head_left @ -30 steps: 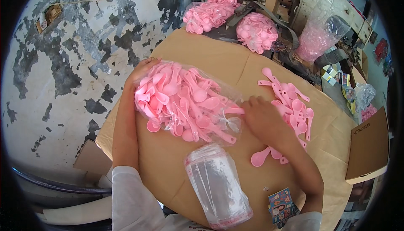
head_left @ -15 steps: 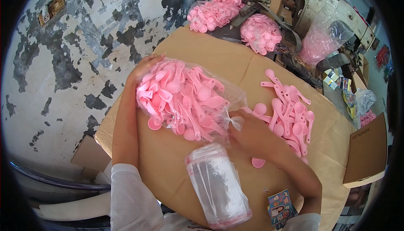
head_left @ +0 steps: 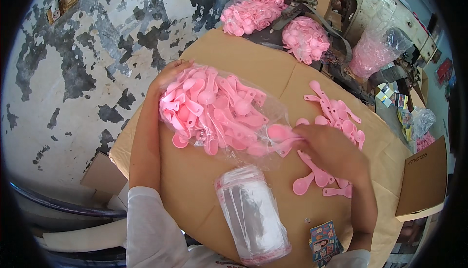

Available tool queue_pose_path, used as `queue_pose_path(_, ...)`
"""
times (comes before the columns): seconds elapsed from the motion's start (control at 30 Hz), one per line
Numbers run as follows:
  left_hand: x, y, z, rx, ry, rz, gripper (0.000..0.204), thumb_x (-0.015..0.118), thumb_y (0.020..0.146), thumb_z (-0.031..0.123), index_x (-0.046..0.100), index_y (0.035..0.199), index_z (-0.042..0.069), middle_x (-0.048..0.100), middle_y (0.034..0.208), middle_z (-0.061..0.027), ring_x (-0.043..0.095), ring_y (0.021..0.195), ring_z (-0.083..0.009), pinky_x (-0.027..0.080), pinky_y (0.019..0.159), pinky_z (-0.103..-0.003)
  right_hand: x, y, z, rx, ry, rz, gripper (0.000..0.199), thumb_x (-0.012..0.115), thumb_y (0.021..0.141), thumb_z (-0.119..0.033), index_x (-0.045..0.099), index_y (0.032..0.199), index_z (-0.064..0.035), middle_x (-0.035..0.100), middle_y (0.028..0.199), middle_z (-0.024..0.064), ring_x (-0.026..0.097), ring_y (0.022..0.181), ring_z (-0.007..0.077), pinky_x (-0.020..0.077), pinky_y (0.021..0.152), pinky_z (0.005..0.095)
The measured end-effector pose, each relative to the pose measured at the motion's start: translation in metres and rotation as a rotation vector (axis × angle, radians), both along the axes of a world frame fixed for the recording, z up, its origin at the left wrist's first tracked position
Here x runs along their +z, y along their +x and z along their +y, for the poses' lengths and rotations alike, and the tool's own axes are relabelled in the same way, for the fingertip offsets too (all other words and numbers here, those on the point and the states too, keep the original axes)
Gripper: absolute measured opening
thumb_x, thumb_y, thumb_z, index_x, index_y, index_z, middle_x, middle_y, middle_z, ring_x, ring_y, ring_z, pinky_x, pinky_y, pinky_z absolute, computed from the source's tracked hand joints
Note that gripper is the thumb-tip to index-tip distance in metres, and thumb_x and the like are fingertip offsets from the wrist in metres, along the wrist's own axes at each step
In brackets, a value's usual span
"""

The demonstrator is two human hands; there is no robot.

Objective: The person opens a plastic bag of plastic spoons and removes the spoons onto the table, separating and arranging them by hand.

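Note:
A clear plastic bag [head_left: 226, 104] full of pink plastic spoons lies on the brown paper-covered table, its mouth toward the right. My left hand [head_left: 171, 73] is curled around the bag's far left end, with its fingertips partly hidden. At the bag's mouth, my right hand [head_left: 324, 148] is closed on the handles of pink measuring spoons [head_left: 280, 132], whose bowls reach into the opening. Beyond and under that hand, a loose heap of pink spoons [head_left: 336, 114] is spread on the table. A few more loose spoons [head_left: 303, 184] lie just below it.
Near me lies a stack of clear plastic bags [head_left: 253, 217], with small printed cards [head_left: 325, 242] to its right. Filled bags of pink spoons [head_left: 306, 39] sit beside a machine at the back. An open cardboard box [head_left: 423, 180] stands at the right edge.
My right hand has moved right from the bag's mouth, which was bunched and is now spread, and has taken hold of spoons. My left hand has stayed at the bag's end.

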State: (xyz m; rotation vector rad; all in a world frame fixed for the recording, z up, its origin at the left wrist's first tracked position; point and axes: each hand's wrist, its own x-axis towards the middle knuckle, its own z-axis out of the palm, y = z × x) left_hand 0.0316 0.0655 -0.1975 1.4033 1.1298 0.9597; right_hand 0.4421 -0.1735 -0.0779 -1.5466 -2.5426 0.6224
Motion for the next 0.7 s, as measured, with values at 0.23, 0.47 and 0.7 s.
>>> queue_pose_path(0.23,0.002,-0.003,0.005,-0.003,0.060,0.053,0.032,0.067,0.096,0.038,0.066,0.095,0.006,0.061,0.089,0.0034,0.051,0.079,-0.0052,0.042,0.070,-0.021,0.046,0.058,-0.012,-0.117,0.238,-0.078,0.029,0.064,0.089,-0.009,0.064,0.118,-0.0035,0.066,0.109,0.0171,0.064,0.104,0.0289,0.0490,0.086,0.0397)
queue_pose_path(0.47,-0.003,-0.008,0.004,0.014,0.105,0.105,0.028,0.064,0.098,0.035,0.065,0.090,0.009,0.059,0.085,0.0054,0.049,0.074,-0.0046,0.043,0.065,-0.022,-0.049,-0.043,0.023,0.166,0.327,0.174,0.043,0.067,0.078,-0.007,0.058,0.119,0.0029,0.059,0.125,0.0226,0.052,0.124,0.0387,0.0465,0.100,0.0438)
queue_pose_path(0.7,0.002,0.005,0.001,0.039,0.058,0.057,0.032,0.068,0.095,0.038,0.065,0.088,0.007,0.059,0.082,0.0038,0.049,0.072,-0.0056,0.042,0.065,-0.023,-0.064,-0.044,0.018,0.159,0.416,0.180,0.038,0.065,0.077,-0.006,0.059,0.113,0.0029,0.062,0.115,0.0225,0.056,0.115,0.0404,0.0475,0.095,0.0449)
